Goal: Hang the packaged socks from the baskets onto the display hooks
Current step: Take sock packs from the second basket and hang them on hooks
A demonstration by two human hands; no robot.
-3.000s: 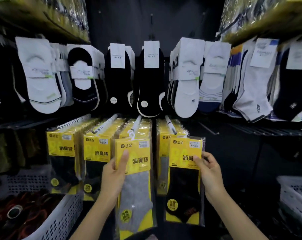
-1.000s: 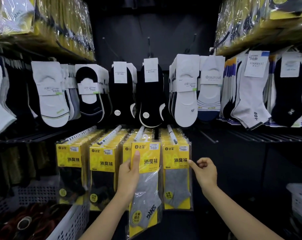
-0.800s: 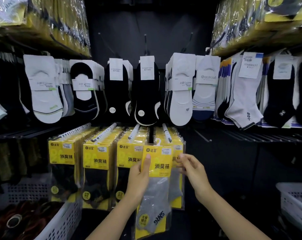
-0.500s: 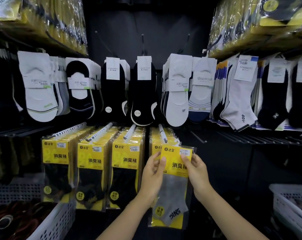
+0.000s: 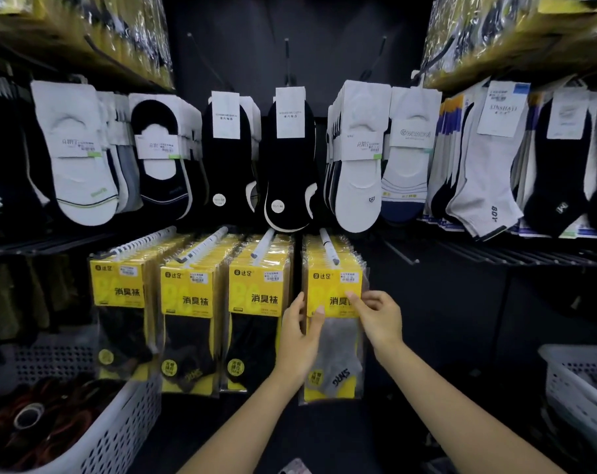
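Far left and low: white perforated plastic basket (image 5: 119,439) with dark reddish goods inside, too blurred to name. Above, along the dark back wall, upper row of white and black no-show socks on paper cards (image 5: 78,159). Below these, white display hooks (image 5: 201,244) side by side, loaded with clear-wrapped packs of dark socks on yellow cards (image 5: 191,323). Next, left hand (image 5: 298,340) at the left edge of the front item under the fourth hook (image 5: 327,246), a clear packet with a yellow card and a grey sock (image 5: 338,340): thumb flat on the card's lower left corner, fingers behind, pinching the packet between them. Packet upright, top edge right at the hook's tip; threaded on it or not, cannot tell. Then right hand (image 5: 380,318), thumb and forefinger pinching the card's right edge, remaining fingers curled. Far right: second white perforated basket (image 5: 577,381), well apart from both hands.
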